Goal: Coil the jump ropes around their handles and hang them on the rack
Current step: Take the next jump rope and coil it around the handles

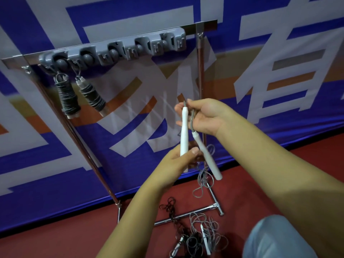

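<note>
Two white handles (184, 131) meet in front of the rack (115, 51) — the left hand (178, 159) grips their lower ends, the right hand (202, 116) pinches the grey rope (192, 120) up top. Two coiled ropes (68, 97) hang there already — others lie tangled on the red floor (55, 239).

Single view: head-worn wide-angle camera, looking forward and down. Both forearms enter from bottom edge, left hand (176, 159) and right hand (202, 118) close to lens at frame centre. Rack (115, 51) just beyond hands, its top bar tilted across upper half, its feet on red floor (74, 229) at lower centre. Banner (279, 71) behind rack fills most of background. Straight lines bow near frame edges. No second view to share scene with.
</note>
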Available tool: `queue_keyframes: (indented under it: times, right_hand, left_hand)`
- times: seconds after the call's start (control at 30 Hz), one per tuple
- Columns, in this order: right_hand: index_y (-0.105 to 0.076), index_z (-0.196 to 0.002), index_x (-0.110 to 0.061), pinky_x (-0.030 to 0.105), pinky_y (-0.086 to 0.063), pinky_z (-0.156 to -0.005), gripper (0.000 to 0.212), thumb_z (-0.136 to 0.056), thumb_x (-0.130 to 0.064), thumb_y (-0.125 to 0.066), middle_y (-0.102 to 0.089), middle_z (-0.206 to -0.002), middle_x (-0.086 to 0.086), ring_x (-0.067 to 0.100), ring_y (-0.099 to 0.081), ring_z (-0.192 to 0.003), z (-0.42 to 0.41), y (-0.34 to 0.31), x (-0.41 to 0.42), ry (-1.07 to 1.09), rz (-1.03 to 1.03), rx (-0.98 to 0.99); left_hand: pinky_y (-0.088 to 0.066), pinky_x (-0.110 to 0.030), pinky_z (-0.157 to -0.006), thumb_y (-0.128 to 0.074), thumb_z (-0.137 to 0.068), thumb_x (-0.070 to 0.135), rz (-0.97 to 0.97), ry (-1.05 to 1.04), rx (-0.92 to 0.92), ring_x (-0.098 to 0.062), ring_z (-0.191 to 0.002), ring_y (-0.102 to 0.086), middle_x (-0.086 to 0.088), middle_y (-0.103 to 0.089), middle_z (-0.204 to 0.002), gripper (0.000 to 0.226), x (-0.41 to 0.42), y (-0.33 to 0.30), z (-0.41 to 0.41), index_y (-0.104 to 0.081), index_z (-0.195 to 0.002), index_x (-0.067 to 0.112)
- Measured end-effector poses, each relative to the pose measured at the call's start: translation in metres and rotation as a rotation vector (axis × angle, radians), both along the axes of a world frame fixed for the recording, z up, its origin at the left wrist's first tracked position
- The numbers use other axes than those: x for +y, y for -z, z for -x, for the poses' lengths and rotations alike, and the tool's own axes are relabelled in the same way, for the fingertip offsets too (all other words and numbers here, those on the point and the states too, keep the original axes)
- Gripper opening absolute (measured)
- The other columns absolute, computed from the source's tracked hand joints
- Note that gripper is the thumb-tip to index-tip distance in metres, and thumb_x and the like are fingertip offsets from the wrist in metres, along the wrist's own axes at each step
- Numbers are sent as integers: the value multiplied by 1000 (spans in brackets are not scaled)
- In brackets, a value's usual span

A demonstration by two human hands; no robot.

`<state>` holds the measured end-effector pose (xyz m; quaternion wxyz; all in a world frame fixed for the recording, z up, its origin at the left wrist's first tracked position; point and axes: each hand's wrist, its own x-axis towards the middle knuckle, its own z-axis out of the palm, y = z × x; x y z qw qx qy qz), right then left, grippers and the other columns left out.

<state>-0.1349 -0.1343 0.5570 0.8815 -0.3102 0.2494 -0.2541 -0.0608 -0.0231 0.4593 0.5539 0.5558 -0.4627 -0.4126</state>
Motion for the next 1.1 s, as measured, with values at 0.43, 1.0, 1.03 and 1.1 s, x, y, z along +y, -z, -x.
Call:
queue_keyframes:
  times: [0.43,1.0,1.03,1.1]
  right_hand:
    - [-54,-116,3,38,-52,-74,41,-99,-33,-46,-63,-98,18,31,-64,-86,2,15,-5,-100,128,133]
    - [-64,-104,-11,33,-57,-84,17,-96,-20,-52,-74,-95,9,22,-70,-95,28,38,22,-31,586,6]
    - [-63,-104,-10,33,-56,-86,18,-96,-20,-51,-74,-95,9,22,-70,-96,27,39,24,-35,584,-3]
    - [-62,-102,-7,35,-56,-87,17,-97,-19,-50,-74,-92,9,24,-71,-94,27,39,25,-53,582,-8]
  left_hand:
    - [-57,-33,-64,-62,-87,21,-1,40,399,-16,-68,-65,-1,-63,-69,22,6,2,3,-58,-102,5]
    - [-55,-32,-66,-53,-95,11,58,-25,58,-18,-70,-65,-7,-63,-81,18,21,-2,13,-50,-112,14]
    - [-54,-31,-64,-53,-95,15,54,-24,40,-17,-70,-64,-6,-63,-81,18,22,-2,14,-50,-112,14]
    - [-55,-33,-66,-55,-94,32,16,-33,-167,-17,-73,-65,-2,-66,-81,21,24,-2,11,-55,-108,17]
